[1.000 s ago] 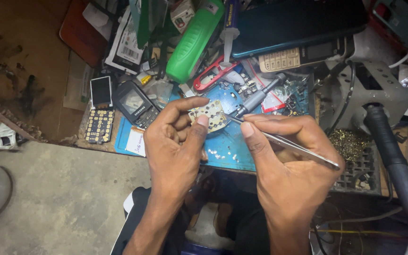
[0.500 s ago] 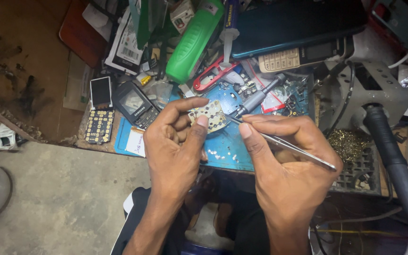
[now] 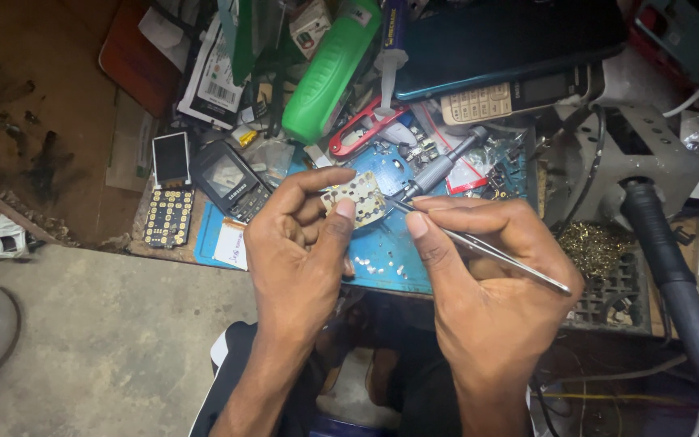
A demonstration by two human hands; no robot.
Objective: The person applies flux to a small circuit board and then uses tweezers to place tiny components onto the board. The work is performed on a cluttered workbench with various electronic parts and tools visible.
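Almost nothing has moved since a moment ago: both hands stay in the same spot, and the tweezers (image 3: pixel 479 243) have only tipped a tiny bit.

The left hand (image 3: pixel 301 251) has its fingers (image 3: pixel 340 212) closed on a small pale keypad sheet (image 3: pixel 355 197) with rows of round dots. The thumb presses its near edge and the first finger curls over the top. The right hand (image 3: pixel 487 283) has its fingers pinched shut around the thin metal tweezers. Their pointed tip touches the right edge of the sheet, and the long end sticks out past the hand.

The sheet is held up in the air, just above the blue mat (image 3: pixel 382 259) on the messy tabletop (image 3: pixel 66 97). A few tiny silver bits lie loose on the mat under the sheet. I cannot tell if they came off it. The picking at the sheet looks like it is in the middle, not finished, since the sheet is still held and the tip is still on it.

Left of the sheet lie a dark phone (image 3: pixel 228 180) and an open phone board with yellow dots (image 3: pixel 167 214). Behind it lies a green bottle (image 3: pixel 329 73). Right of it stands a grey metal stand (image 3: pixel 649 154).
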